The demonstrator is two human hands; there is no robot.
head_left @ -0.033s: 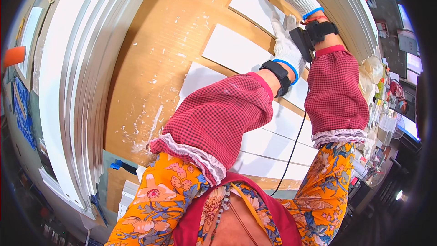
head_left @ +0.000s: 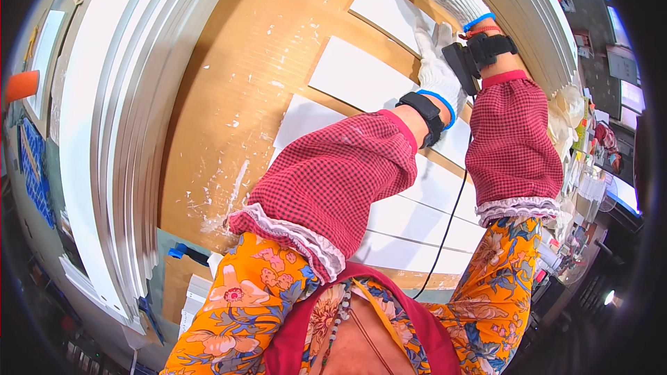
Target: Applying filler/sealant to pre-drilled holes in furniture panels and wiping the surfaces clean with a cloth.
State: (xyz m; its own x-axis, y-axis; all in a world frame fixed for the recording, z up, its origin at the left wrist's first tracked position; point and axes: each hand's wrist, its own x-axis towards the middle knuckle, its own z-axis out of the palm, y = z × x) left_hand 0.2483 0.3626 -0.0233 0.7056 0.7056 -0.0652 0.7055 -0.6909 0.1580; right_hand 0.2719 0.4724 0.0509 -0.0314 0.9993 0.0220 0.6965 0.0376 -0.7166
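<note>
Single view: head-worn fisheye cam, looking steeply down and fwd over wearer's chest and forearms onto brown cardboard-covered worktable [head_left: 229, 97], close range. Straight edges bow near rim; black vignette rings the circular frame. No 2nd view.

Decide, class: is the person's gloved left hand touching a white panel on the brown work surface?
Touching. The head view shows the left hand in its white glove lying flat on a white panel, with no gap visible between glove and panel.
</note>
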